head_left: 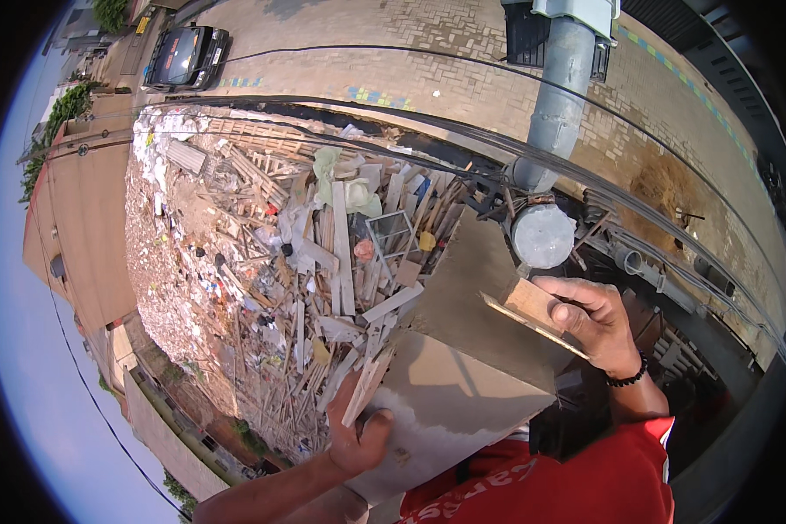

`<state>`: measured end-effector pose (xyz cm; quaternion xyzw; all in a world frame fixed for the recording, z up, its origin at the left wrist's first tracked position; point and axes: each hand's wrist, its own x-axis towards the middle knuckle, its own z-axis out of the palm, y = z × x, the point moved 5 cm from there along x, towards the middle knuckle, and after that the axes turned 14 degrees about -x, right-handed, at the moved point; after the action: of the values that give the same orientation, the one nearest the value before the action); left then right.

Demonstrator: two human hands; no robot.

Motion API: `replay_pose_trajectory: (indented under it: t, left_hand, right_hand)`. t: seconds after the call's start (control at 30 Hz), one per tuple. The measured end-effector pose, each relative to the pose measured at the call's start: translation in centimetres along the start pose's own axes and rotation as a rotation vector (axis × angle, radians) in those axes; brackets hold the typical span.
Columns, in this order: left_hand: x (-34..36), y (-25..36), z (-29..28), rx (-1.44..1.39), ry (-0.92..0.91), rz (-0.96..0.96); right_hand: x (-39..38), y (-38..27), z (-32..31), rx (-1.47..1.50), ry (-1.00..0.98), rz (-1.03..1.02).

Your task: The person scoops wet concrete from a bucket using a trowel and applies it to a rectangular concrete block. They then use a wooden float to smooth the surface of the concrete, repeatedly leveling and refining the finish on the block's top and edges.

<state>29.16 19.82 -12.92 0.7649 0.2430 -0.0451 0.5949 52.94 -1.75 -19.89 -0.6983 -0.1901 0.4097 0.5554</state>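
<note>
My right hand (601,325) grips a wooden plastering float (537,313), thumb on top, its thin board edge facing the wall. The float is held over the grey plastered top of the wall (467,288). On the near plastered face (445,384), a darker damp patch lies above a paler, drier area. My left hand (361,435) is closed round a short wooden strip (368,384) at the left edge of that face. Part of its fingers are hidden behind the strip. A dark bead bracelet (629,374) circles my right wrist.
Bundled cables (603,188) run just beyond the wall, by a grey metal pole (559,105) and a round, pale pole cap (543,236). Far below on the left lies a heap of planks and rubble (314,253). A dark vehicle (188,57) stands on the paved street (323,44).
</note>
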Motion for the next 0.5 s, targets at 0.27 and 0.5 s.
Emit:
replay_pose_trajectory:
  t: [0.27, 0.5]
  left_hand:
    - [0.7, 1.0, 0.0, -0.094, 0.036, -0.100]
    - [1.1, 2.1, 0.0, 0.014, 0.042, -0.065]
  right_hand:
    - [3.1, 9.1, 3.2, 0.160, 0.011, 0.227]
    - [5.5, 12.1, 4.3, -0.035, 0.112, 0.195]
